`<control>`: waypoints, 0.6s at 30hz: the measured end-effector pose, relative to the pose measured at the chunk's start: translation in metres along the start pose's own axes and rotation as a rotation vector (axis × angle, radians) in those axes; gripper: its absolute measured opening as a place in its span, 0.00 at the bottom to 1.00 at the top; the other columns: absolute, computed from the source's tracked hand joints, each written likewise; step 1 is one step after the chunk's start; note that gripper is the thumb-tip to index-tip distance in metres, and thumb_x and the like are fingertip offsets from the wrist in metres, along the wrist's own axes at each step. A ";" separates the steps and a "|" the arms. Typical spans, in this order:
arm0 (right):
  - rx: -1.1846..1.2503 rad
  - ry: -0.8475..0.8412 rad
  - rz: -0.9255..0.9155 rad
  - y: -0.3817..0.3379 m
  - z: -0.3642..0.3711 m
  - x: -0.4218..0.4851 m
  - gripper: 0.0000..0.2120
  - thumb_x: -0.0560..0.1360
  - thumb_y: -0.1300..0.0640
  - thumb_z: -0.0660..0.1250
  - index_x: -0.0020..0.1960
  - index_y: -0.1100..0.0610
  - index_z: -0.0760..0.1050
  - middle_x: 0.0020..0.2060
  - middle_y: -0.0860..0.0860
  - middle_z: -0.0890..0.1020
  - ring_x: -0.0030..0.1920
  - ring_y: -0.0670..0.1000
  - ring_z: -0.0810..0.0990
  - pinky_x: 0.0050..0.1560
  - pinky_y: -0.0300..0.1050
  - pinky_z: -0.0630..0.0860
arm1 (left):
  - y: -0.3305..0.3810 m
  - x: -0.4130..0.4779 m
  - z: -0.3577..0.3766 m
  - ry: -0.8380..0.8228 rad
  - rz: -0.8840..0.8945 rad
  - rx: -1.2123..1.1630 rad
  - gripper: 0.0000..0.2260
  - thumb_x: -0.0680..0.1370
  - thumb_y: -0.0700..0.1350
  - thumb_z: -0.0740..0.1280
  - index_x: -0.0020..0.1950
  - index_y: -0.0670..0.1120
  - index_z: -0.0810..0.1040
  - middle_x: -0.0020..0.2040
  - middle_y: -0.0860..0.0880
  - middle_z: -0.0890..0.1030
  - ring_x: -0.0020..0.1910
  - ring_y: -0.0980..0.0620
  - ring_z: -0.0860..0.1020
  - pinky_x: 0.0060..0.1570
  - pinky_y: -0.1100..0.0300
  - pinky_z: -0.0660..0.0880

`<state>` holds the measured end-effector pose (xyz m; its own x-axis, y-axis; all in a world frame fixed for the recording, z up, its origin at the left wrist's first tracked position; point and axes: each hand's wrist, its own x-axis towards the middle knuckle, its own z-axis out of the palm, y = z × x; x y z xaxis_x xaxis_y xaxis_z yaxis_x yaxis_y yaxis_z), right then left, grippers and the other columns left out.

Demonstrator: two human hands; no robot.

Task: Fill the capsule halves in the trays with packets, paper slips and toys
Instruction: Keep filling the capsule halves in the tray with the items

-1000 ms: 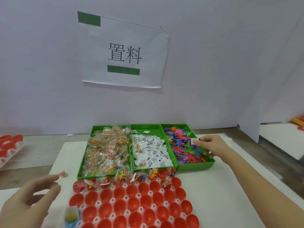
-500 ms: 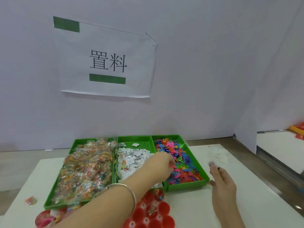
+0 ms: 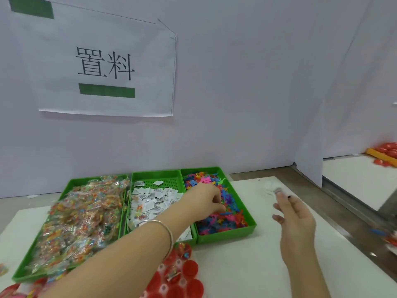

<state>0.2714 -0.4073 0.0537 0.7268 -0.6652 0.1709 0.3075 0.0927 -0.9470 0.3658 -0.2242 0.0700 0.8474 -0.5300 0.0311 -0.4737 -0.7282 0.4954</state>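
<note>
Toys at frame centre: left hand curls among them, grip unclear; right hand released, lower right.

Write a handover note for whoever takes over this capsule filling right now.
Left hand: reaching across into the toys, fingers curled, grip hidden.
Right hand: open over the table, blurred.
Packets in the left bin, slips in the middle one, toys in the right one.
Done: some capsule halves near the bins hold items.
To do: the empty halves; the rest is out of view.
</note>
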 end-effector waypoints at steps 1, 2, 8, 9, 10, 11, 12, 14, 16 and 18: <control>-0.022 -0.050 0.008 0.002 0.006 -0.004 0.04 0.74 0.56 0.71 0.40 0.52 0.81 0.33 0.40 0.81 0.40 0.45 0.76 0.41 0.42 0.73 | -0.002 -0.002 -0.001 0.034 -0.017 -0.032 0.11 0.77 0.52 0.70 0.47 0.45 0.81 0.45 0.49 0.83 0.44 0.50 0.80 0.48 0.52 0.79; -0.046 -0.108 0.015 0.002 0.013 -0.009 0.04 0.74 0.57 0.71 0.41 0.54 0.81 0.33 0.41 0.82 0.39 0.44 0.78 0.39 0.41 0.74 | -0.004 -0.005 -0.001 0.075 -0.036 -0.092 0.10 0.78 0.53 0.68 0.46 0.46 0.80 0.44 0.49 0.83 0.43 0.50 0.81 0.46 0.53 0.79; -0.106 -0.437 0.132 0.004 0.038 -0.031 0.07 0.68 0.52 0.73 0.40 0.57 0.84 0.35 0.54 0.84 0.37 0.49 0.81 0.38 0.41 0.78 | 0.005 -0.034 -0.004 0.206 -0.143 -0.880 0.07 0.78 0.48 0.69 0.44 0.45 0.81 0.41 0.50 0.85 0.27 0.53 0.80 0.21 0.63 0.71; -0.095 -0.469 0.154 0.002 0.038 -0.032 0.09 0.67 0.51 0.73 0.41 0.57 0.84 0.37 0.55 0.84 0.38 0.51 0.82 0.38 0.43 0.79 | 0.007 -0.041 -0.005 0.190 -0.133 -0.966 0.06 0.79 0.46 0.68 0.45 0.44 0.81 0.39 0.50 0.85 0.25 0.53 0.78 0.20 0.63 0.70; -0.069 -0.489 0.180 -0.001 0.039 -0.033 0.09 0.66 0.51 0.73 0.41 0.57 0.84 0.38 0.56 0.84 0.38 0.52 0.82 0.39 0.44 0.79 | 0.010 -0.047 -0.007 0.182 -0.124 -1.031 0.06 0.79 0.44 0.68 0.45 0.43 0.81 0.38 0.50 0.84 0.24 0.53 0.77 0.19 0.63 0.69; -0.037 -0.505 0.203 -0.004 0.039 -0.033 0.09 0.65 0.52 0.73 0.40 0.57 0.84 0.38 0.57 0.84 0.38 0.53 0.82 0.38 0.45 0.80 | 0.012 -0.053 -0.009 0.183 -0.120 -1.078 0.06 0.78 0.43 0.68 0.44 0.43 0.81 0.38 0.49 0.84 0.23 0.54 0.76 0.19 0.64 0.67; -0.007 -0.530 0.224 -0.008 0.039 -0.034 0.09 0.64 0.53 0.74 0.40 0.57 0.84 0.37 0.57 0.84 0.38 0.53 0.82 0.37 0.45 0.80 | 0.013 -0.058 -0.010 0.187 -0.119 -1.110 0.05 0.78 0.43 0.68 0.44 0.43 0.81 0.38 0.48 0.84 0.22 0.54 0.74 0.18 0.65 0.65; 0.026 -0.598 0.248 -0.015 0.039 -0.036 0.09 0.62 0.52 0.75 0.39 0.56 0.85 0.39 0.58 0.84 0.39 0.54 0.82 0.36 0.46 0.80 | 0.017 -0.068 -0.015 0.196 -0.125 -1.155 0.05 0.77 0.43 0.69 0.44 0.42 0.81 0.40 0.46 0.84 0.21 0.54 0.73 0.18 0.67 0.63; 0.043 -0.654 0.253 -0.021 0.040 -0.039 0.10 0.62 0.51 0.75 0.40 0.56 0.85 0.41 0.59 0.84 0.40 0.54 0.83 0.36 0.47 0.80 | 0.020 -0.075 -0.019 0.221 -0.133 -1.192 0.05 0.76 0.43 0.70 0.42 0.43 0.81 0.40 0.45 0.84 0.20 0.54 0.72 0.18 0.67 0.62; 0.049 -0.696 0.241 -0.027 0.041 -0.042 0.12 0.61 0.51 0.76 0.41 0.57 0.85 0.40 0.58 0.84 0.39 0.53 0.83 0.35 0.47 0.80 | 0.020 -0.081 -0.024 0.254 -0.136 -1.208 0.06 0.76 0.42 0.70 0.40 0.43 0.80 0.39 0.46 0.85 0.19 0.54 0.72 0.17 0.68 0.61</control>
<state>0.2576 -0.3518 0.0832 0.9941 0.0005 0.1081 0.1053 0.2208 -0.9696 0.2930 -0.1853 0.0989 0.9587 -0.2840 0.0172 0.0319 0.1673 0.9854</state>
